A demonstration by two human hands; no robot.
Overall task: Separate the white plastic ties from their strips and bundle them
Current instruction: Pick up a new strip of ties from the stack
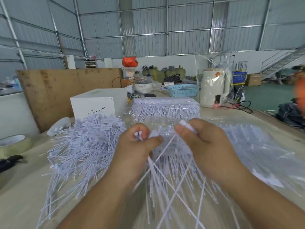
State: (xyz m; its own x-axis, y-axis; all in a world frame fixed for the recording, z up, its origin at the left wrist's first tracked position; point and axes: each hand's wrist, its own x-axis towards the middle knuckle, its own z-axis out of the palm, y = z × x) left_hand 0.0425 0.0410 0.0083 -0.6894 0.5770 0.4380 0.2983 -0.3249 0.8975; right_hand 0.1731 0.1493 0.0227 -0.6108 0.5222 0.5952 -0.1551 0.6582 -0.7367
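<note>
Above the middle of the worktop (19, 192), a handful of white ties (166, 171) is held up, tails crossing downward. The heads are pinched in the curled fingers of the left hand (137, 146), while the right hand (203, 146) is clamped on a strip end (186, 125). Separation is judged to be under way; next, a clean pull apart is called for, with the freed ties added to the loose pile (85, 146) at left for bundling.

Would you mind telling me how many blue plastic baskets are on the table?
1: the blue basket sits at the table's far end, left of the white kettle. Others may be hidden behind clutter.
</note>
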